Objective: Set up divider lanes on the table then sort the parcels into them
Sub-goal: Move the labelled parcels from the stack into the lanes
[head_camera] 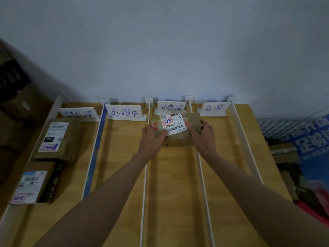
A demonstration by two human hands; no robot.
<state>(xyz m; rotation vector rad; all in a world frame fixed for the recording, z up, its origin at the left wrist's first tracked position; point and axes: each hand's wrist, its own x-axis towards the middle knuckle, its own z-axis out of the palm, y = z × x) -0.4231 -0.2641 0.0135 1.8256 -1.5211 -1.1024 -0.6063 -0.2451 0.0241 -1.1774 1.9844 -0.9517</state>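
1. Four lanes run the length of a wooden table [124, 175], marked off by five white dividers; one of them [144, 184] stands between the second and third lanes.
2. Four white sign cards, each with handwritten characters, stand at the far end, one to a lane: the first [78, 114], second [124, 112], third [171, 107] and fourth [213, 108].
3. Three parcels are in view.
4. The leftmost lane holds two: a brown wrapped parcel [59, 139] at the far end and a labelled box [33, 182] nearer the camera.
5. The third lane holds one brown parcel [175, 130] with a white shipping label, lying just below its sign card.
6. The left hand [153, 138] grips that parcel's left end, fingers curled onto its top.
7. The right hand [203, 134] holds the right end in the same way.
8. The second and fourth lanes show bare wood.
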